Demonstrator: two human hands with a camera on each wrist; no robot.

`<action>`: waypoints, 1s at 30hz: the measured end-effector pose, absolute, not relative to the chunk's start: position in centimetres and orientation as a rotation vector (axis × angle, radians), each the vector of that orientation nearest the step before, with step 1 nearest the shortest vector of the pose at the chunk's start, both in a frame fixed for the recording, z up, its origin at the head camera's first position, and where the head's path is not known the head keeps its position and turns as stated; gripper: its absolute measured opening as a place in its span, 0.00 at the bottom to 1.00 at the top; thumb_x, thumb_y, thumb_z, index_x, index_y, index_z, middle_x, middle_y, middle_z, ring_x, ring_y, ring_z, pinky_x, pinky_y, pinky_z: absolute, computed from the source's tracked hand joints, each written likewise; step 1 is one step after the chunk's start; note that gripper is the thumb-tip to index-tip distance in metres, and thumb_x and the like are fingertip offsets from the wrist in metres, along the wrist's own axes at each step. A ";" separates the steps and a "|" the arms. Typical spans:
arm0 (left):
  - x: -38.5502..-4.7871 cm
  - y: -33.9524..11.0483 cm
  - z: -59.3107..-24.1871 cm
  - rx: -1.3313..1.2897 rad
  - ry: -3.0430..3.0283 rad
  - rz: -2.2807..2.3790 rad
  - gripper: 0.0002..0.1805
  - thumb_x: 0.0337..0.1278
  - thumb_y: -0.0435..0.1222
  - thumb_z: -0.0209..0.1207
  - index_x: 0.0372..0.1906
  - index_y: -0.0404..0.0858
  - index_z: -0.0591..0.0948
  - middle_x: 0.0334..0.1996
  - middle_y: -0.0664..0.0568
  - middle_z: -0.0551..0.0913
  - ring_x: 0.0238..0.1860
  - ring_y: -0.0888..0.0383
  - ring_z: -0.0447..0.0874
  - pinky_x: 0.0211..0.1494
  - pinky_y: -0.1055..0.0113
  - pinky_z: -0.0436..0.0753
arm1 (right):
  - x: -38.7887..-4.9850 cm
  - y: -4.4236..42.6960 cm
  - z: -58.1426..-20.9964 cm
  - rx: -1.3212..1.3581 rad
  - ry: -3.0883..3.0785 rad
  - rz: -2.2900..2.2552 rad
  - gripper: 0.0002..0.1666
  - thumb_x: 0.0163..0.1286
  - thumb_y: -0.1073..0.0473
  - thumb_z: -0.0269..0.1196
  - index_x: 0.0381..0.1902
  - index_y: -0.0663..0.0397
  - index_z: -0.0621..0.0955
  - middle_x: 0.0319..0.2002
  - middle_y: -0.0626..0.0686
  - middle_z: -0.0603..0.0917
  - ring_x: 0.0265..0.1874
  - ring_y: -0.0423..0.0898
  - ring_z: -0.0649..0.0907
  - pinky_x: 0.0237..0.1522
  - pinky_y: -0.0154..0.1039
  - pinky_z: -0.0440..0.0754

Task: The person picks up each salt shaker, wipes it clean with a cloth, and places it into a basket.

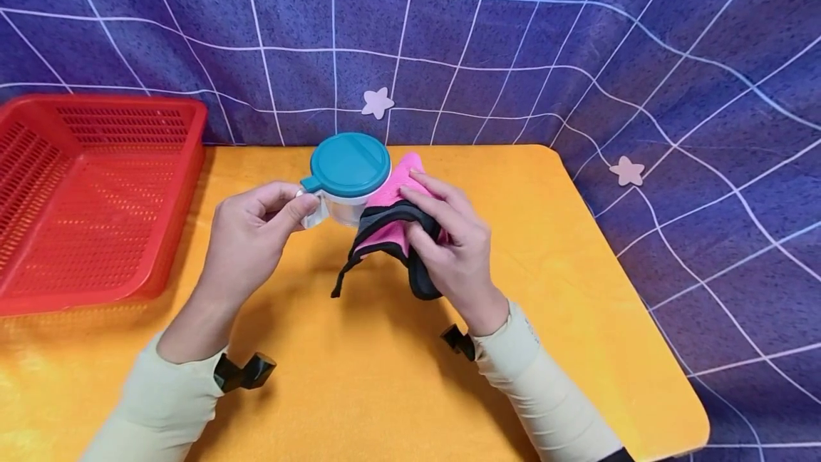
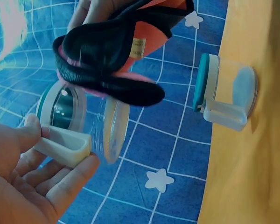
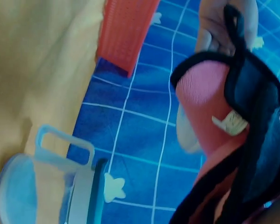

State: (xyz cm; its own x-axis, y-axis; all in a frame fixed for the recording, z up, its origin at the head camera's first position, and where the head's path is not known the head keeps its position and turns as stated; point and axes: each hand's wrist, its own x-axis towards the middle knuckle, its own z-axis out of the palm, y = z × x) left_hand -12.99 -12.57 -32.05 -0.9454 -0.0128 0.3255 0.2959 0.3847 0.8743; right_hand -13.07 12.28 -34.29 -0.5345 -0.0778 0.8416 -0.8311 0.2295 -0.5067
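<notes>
With thumb and fingers, my left hand (image 1: 246, 234) pinches the handle of a clear jar (image 1: 350, 165) with a round teal lid. The jar is held up off the table. On its right side, my right hand (image 1: 458, 241) grips a pink cloth mitt (image 1: 388, 194) with black trim, a hanging loop and a small tag. The mitt lies against the jar's side. In the left wrist view a second lidded jar (image 2: 231, 86) with a handle stands on the table; in the head view I cannot make it out.
A red plastic basket (image 1: 109, 219) stands at the left of the table. The yellow-covered table (image 1: 545, 291) reaches back to a blue curtain (image 1: 487, 34) with white grid lines and star shapes. Each wrist carries a small black mount.
</notes>
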 end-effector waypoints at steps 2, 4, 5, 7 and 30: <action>-13.0 -12.8 -32.1 -0.271 -2.380 -1.578 0.10 0.68 0.40 0.68 0.41 0.36 0.89 0.31 0.46 0.87 0.32 0.60 0.83 0.37 0.75 0.82 | -13.4 12.7 -34.3 0.866 -1.791 1.443 0.16 0.64 0.72 0.67 0.50 0.68 0.87 0.57 0.62 0.85 0.58 0.59 0.82 0.61 0.48 0.80; -13.0 -13.1 -32.2 -0.293 -2.382 -1.579 0.09 0.67 0.39 0.68 0.40 0.36 0.88 0.30 0.47 0.87 0.32 0.60 0.82 0.36 0.74 0.82 | -13.5 13.1 -34.4 0.892 -1.790 1.482 0.15 0.63 0.72 0.67 0.49 0.68 0.87 0.56 0.62 0.85 0.58 0.59 0.83 0.61 0.48 0.80; -12.9 -13.2 -32.3 -0.304 -2.381 -1.583 0.09 0.67 0.39 0.68 0.40 0.36 0.88 0.30 0.48 0.87 0.32 0.60 0.82 0.35 0.74 0.82 | -13.6 13.2 -34.4 0.904 -1.793 1.492 0.15 0.63 0.72 0.66 0.49 0.68 0.87 0.56 0.62 0.85 0.58 0.60 0.83 0.61 0.49 0.80; -12.9 -13.3 -32.3 -0.325 -2.378 -1.598 0.08 0.67 0.38 0.68 0.40 0.36 0.88 0.29 0.49 0.87 0.33 0.59 0.82 0.36 0.74 0.82 | -13.5 13.4 -34.4 0.925 -1.806 1.497 0.15 0.64 0.71 0.66 0.49 0.67 0.88 0.56 0.61 0.85 0.58 0.60 0.83 0.61 0.49 0.80; -12.5 -14.9 -32.8 -0.459 -2.275 -1.818 0.06 0.63 0.24 0.67 0.43 0.25 0.86 0.33 0.59 0.88 0.33 0.62 0.86 0.43 0.72 0.87 | -14.0 16.5 -33.0 1.105 -1.909 1.746 0.17 0.61 0.74 0.68 0.50 0.68 0.87 0.56 0.64 0.85 0.60 0.66 0.80 0.63 0.49 0.79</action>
